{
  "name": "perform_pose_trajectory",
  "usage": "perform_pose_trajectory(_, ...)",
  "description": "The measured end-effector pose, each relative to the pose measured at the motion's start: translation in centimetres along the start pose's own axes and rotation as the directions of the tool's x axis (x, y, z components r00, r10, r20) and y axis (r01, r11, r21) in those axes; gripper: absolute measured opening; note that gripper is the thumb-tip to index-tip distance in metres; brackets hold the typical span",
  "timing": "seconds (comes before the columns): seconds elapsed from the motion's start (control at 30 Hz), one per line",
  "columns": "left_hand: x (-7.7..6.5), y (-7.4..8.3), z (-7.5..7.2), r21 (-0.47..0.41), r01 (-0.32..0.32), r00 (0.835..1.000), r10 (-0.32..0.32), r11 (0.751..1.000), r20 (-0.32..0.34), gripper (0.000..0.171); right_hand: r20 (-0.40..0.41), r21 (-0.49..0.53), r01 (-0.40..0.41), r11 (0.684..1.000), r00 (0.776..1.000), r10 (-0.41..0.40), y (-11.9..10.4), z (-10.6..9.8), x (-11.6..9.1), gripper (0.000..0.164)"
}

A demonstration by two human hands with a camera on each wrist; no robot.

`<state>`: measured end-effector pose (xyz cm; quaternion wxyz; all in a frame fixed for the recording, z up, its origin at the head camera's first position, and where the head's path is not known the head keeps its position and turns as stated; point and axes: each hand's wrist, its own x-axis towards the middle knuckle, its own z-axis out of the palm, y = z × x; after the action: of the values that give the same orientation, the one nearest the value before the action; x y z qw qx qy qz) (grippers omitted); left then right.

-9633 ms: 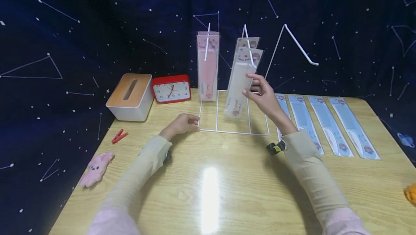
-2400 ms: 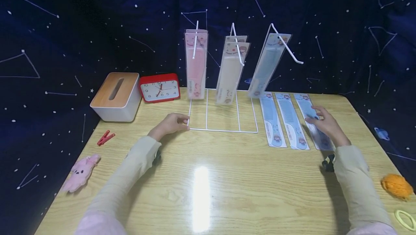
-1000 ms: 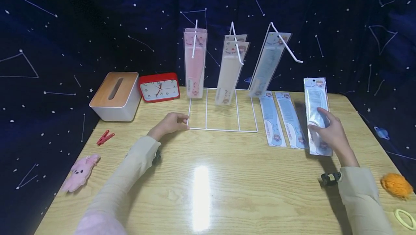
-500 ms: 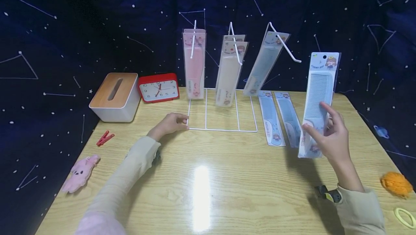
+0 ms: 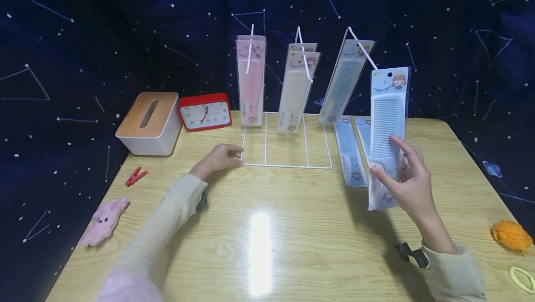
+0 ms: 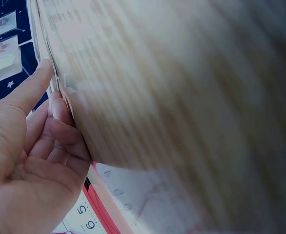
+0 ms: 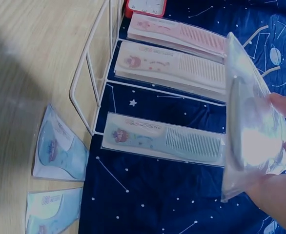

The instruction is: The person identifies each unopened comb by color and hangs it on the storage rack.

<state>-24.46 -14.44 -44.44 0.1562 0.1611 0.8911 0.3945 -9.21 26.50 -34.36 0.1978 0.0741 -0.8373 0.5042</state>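
My right hand point(image 5: 414, 186) pinches a blue comb point(image 5: 386, 125) in a clear packet, held upright above the table, its hole at the top. In the right wrist view the packet point(image 7: 253, 117) is seen from behind, glare on it. The left hand point(image 5: 219, 159) holds the front left corner of a white wire rack point(image 5: 288, 166), fingers curled at the wire. Pink combs point(image 5: 251, 79) hang on the rack's left hook, white combs point(image 5: 296, 93) on the middle one, and one blue comb point(image 5: 346, 79) on the right. Another packaged blue comb point(image 5: 351, 153) lies flat; one more beside it is partly hidden.
Behind the left hand stand a tissue box point(image 5: 146, 123) and a red alarm clock point(image 5: 205, 111). A red clothespin point(image 5: 135, 176) and a pink plush point(image 5: 105, 220) lie at the left. Orange yarn point(image 5: 511, 236) and a yellow ring point(image 5: 521, 279) lie at the right edge.
The right hand has picked up the rightmost blue comb from the table, raised it and brought it left toward the right hook. The left hand has stayed at the rack's corner.
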Motion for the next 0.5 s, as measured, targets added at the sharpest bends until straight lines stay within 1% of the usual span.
perform_pose_trajectory(0.07, 0.1, 0.0, 0.0, -0.004, 0.001, 1.000, -0.001, 1.000, 0.001, 0.051, -0.005, 0.007, 0.003, 1.000, 1.000, -0.003, 0.1, 0.2, -0.1, 0.081)
perform_pose_trajectory(0.13, 0.2, -0.1, 0.0, -0.007, -0.004, 1.000, 0.004, 1.000, -0.001, 0.050, -0.010, 0.036, 0.007, 0.999, 1.000, -0.007, 0.1, 0.3, -0.1, 0.080)
perform_pose_trajectory(0.3, 0.3, -0.3, -0.1, -0.017, -0.012, 1.000, 0.012, 1.000, -0.005, 0.049, -0.017, 0.167, 0.019, 0.986, 1.000, -0.016, 0.1, 0.7, -0.2, 0.079)
perform_pose_trajectory(0.37, 0.3, -0.3, -0.1, -0.014, -0.007, 1.000, 0.007, 1.000, -0.005, 0.049, -0.010, 0.211, 0.015, 0.977, 1.000, -0.013, 0.2, 0.8, -0.1, 0.078)
perform_pose_trajectory(0.5, 0.2, -0.3, 0.0, -0.013, -0.001, 1.000, 0.001, 1.000, -0.002, 0.049, 0.020, 0.238, 0.007, 0.971, 1.000, -0.012, 0.5, 1.3, 0.6, 0.076)
